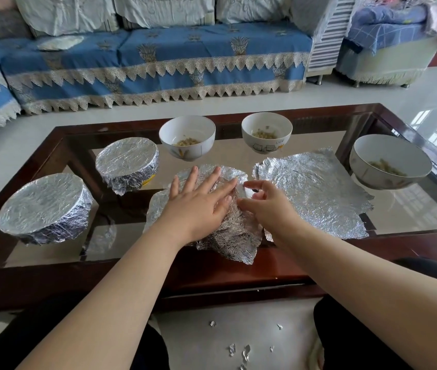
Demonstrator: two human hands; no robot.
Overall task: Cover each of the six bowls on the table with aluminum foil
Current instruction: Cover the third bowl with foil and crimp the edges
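Foil (228, 236) draped over bowl, left hand (201, 201) flat on top.

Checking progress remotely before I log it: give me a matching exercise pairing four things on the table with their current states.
Things:
1. far-left bowl
2. far-right bowl
3. loose foil sheet
4. left hand

States:
A. lying flat on the glass
B. pressing flat on foil over the middle bowl
C. fully wrapped in foil
D. uncovered, food showing

Pairs: 1-C, 2-D, 3-A, 4-B
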